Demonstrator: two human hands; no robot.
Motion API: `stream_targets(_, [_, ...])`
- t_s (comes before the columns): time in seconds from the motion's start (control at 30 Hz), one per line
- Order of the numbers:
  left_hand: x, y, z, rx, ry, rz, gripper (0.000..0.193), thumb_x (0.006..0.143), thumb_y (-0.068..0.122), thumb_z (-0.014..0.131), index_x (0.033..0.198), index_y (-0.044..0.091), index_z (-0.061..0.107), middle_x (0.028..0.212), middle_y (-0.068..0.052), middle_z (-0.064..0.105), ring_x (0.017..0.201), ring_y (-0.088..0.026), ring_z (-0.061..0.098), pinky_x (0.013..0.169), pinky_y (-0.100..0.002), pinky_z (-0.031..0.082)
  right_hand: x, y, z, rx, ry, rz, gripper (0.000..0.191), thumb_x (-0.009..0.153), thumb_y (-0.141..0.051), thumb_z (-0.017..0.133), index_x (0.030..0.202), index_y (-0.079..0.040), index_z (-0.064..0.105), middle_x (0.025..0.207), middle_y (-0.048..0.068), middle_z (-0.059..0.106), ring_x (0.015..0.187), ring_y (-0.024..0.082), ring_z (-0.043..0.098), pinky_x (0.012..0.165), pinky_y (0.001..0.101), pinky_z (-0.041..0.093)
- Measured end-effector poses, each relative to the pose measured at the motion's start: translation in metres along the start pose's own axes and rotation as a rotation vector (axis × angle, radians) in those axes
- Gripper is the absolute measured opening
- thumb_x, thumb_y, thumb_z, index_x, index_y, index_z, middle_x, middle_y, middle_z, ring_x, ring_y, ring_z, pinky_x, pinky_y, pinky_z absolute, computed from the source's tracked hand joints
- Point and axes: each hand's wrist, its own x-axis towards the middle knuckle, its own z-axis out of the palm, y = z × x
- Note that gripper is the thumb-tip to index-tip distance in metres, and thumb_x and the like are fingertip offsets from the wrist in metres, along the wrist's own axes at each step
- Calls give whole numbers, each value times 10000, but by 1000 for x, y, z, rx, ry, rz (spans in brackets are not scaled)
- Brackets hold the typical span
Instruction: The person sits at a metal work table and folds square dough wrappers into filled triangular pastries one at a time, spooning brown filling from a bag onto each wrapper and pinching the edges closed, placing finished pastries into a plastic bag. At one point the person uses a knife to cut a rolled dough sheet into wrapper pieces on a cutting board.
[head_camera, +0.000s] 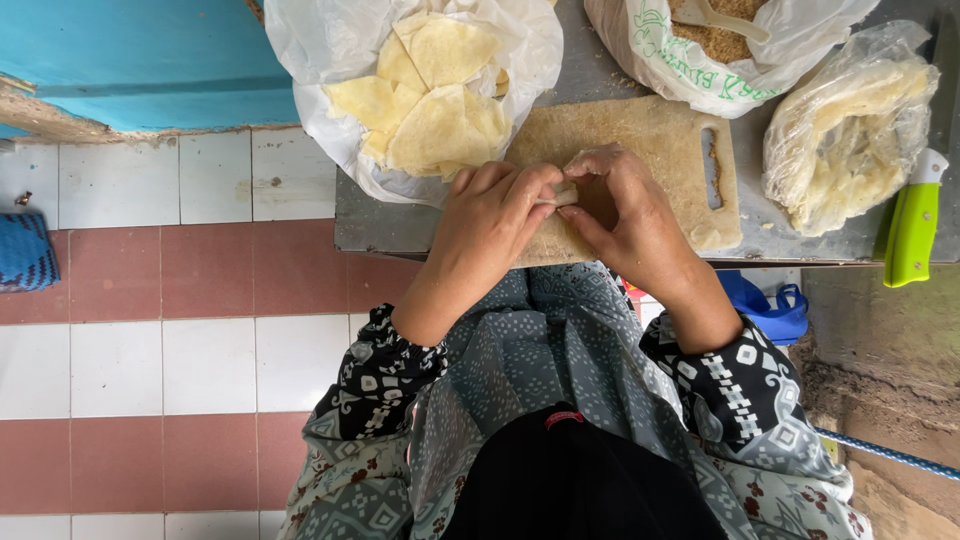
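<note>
Nearest the camera, patterned sleeves (400, 375) lead up to both hands, which meet over the near edge of a crumb-dusted board (655, 150). The left hand (490, 225) and the right hand (625, 215) each pinch with curled fingers on one small pale roll (565, 193), held between their fingertips just above the board. The board lies on a grey metal table (385, 225), its near edge close to the table's edge, its slot handle (712, 155) on the right side. Left of the board, touching its far corner, a white bag (320, 60) stands open with yellow wrappers (440, 110) stacked inside. Beyond the board sits a bag of crumbs (700, 50) with a spoon in it; right of the board lies a clear bag of pale sheets (850, 140), and further right a green-handled knife (912, 225). Left of the table, the floor (150, 330) of red and white tiles lies open up to a blue wall (130, 60).
</note>
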Motion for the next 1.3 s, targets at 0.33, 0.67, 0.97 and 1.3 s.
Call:
stream_targets(0.33, [10, 5, -10, 54, -51, -30, 331, 981, 194, 710, 1264, 105, 562, 994, 17, 702, 993, -223, 620, 893, -423, 414, 4, -4, 1, -85, 5, -55, 366, 930, -14, 770, 1229, -10, 560, 1118, 147, 691, 1042, 350, 688, 878, 422, 555])
stream_targets(0.67, [6, 6, -3, 76, 35, 2, 283, 959, 225, 725, 1190, 141, 584, 1076, 3, 682, 1047, -228, 596, 909, -407, 409, 5, -3, 1, -132, -9, -91, 341, 942, 8, 745, 1223, 4, 551, 1106, 156, 695, 1058, 379, 677, 907, 448, 539])
stream_targets(0.97, [6, -4, 3, -25, 21, -51, 260, 969, 209, 723, 1179, 148, 582, 975, 79, 706, 996, -193, 631, 897, -401, 398, 4, -6, 0, -144, 53, -119, 465, 847, 9, 787, 1246, -4, 550, 1177, 198, 670, 1090, 401, 663, 929, 455, 533])
stream_targets(1.3, [-7, -16, 4, 272, 222, -4, 315, 1059, 173, 661, 1360, 149, 572, 1205, -15, 735, 1094, -197, 610, 975, -376, 413, 9, -7, 5, -222, 66, -149, 356, 937, -35, 778, 1235, -24, 584, 1101, 136, 738, 1020, 348, 702, 907, 436, 535])
